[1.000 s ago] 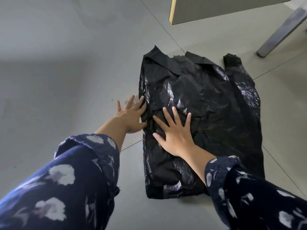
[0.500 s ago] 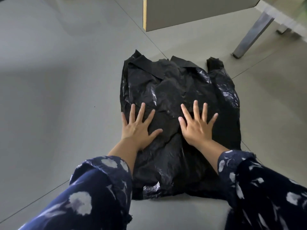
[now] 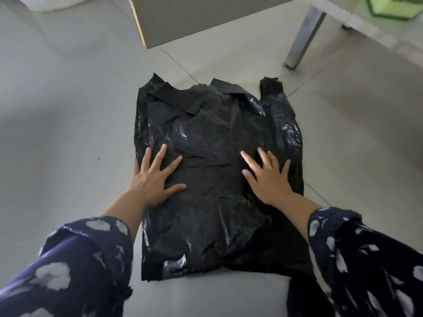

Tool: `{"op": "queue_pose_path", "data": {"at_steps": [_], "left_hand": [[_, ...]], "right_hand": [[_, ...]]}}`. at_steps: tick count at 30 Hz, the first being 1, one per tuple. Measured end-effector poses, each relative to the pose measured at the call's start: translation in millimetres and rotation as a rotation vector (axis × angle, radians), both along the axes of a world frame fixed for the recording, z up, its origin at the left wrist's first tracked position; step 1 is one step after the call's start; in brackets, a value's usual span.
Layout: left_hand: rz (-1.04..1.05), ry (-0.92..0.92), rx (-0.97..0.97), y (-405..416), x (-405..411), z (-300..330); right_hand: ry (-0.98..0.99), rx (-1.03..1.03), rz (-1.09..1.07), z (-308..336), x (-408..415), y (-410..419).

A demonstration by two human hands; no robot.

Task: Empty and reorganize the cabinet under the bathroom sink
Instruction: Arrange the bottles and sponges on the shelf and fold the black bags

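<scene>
A black plastic bag [image 3: 212,133] lies flattened on the grey tiled floor [image 3: 68,124], its handles pointing away from me. My left hand [image 3: 155,177] presses flat on the bag's left side, fingers spread, little finger at the bag's edge. My right hand [image 3: 267,177] presses flat on the bag's right side, fingers spread too. Both arms wear dark blue sleeves with white marks.
An open cabinet door [image 3: 206,17] hangs above the floor just beyond the bag. A metal leg [image 3: 302,35] stands at the back right, under a white ledge with a green item [image 3: 393,5]. A white object [image 3: 52,2] sits at the top left.
My left hand slid from the floor at the bag's left edge onto the bag. My right hand moved from the bag's left part to its right side. Both hands spread wider apart.
</scene>
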State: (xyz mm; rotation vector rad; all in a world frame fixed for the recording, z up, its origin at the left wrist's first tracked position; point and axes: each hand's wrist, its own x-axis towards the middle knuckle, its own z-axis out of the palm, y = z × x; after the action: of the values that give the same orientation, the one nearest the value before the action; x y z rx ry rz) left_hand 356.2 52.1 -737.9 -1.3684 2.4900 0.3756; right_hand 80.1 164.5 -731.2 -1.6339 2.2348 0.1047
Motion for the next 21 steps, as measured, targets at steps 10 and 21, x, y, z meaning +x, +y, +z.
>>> {"op": "queue_pose_path", "data": {"at_steps": [10, 21], "left_hand": [[0.005, 0.055, -0.096, -18.0, -4.6, 5.4], [-0.020, 0.186, -0.140, -18.8, -1.3, 8.6]], "right_hand": [[-0.119, 0.174, 0.060, 10.1, -62.0, -20.1], [-0.013, -0.202, 0.176, 3.7, -56.9, -2.8]]}}
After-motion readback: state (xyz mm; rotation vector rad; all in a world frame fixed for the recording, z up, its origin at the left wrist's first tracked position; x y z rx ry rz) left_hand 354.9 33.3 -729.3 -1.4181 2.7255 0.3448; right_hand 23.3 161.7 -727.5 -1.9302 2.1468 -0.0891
